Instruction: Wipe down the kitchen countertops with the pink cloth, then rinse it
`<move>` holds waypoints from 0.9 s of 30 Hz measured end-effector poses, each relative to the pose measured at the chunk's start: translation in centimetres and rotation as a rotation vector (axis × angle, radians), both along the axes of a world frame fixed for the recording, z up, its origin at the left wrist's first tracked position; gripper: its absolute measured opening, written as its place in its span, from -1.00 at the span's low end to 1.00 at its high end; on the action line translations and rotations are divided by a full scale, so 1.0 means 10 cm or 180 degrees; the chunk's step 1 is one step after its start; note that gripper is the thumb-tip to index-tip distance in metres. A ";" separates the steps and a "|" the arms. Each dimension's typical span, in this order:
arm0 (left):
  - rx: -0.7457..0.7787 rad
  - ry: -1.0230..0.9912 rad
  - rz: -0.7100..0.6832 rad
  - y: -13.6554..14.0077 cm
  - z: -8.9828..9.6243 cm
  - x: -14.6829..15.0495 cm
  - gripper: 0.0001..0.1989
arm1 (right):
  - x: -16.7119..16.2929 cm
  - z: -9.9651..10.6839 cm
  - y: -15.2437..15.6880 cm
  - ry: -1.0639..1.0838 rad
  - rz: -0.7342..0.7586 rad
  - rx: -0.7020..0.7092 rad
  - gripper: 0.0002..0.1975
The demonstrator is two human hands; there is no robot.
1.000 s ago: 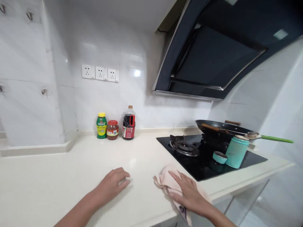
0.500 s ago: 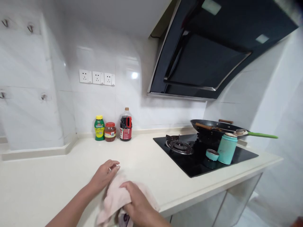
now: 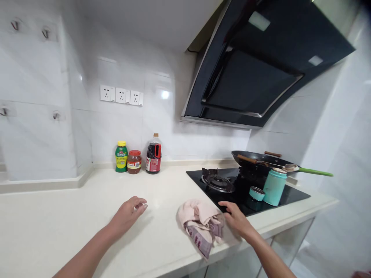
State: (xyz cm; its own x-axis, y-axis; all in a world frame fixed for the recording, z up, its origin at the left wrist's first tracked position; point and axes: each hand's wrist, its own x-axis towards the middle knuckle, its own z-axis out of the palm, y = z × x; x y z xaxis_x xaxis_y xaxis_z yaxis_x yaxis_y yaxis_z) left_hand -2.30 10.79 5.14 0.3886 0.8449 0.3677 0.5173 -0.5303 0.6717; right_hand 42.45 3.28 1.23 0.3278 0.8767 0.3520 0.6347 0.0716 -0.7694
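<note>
A crumpled pink cloth (image 3: 198, 214) with a purple patterned part lies on the counter close to its front edge, one corner reaching over the edge. Just right of it is my right hand (image 3: 236, 220), fingers apart and holding nothing, between the cloth and the stove. My left hand (image 3: 130, 212) hovers over the pale counter (image 3: 162, 235), left of the cloth, with its fingers loosely bent and nothing in them. In front of my left hand, by the wall, stand a green bottle with a yellow cap (image 3: 121, 157), a red-lidded jar (image 3: 134, 162) and a dark sauce bottle (image 3: 154, 154).
On the black glass stove (image 3: 246, 208) are a burner (image 3: 218, 183), a wok (image 3: 255, 157) with utensils across it, a turquoise canister (image 3: 274, 188) and its small turquoise lid (image 3: 257, 194). A dark range hood (image 3: 249, 77) slants above. Hooks and sockets (image 3: 121, 95) are on the wall.
My right hand has carried the cloth to the right, set it down by the stove and let go of it. My left hand has stayed in about the same place.
</note>
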 end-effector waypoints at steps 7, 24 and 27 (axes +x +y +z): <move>-0.0167 0.0147 -0.0087 0.00 0.00 0.00 -0.60 | -0.89 0.26 -0.04 -0.1172 0.0160 -0.0311 -0.41; 0.0041 0.0747 -0.0497 -0.17 -0.06 0.11 -0.69 | -0.63 -0.06 -0.32 -0.2210 0.0001 -0.0882 -0.46; 0.0085 0.0925 -0.0560 -0.24 -0.04 0.15 -0.72 | -0.65 -0.09 -0.10 -0.2439 -0.0199 -0.0840 -0.48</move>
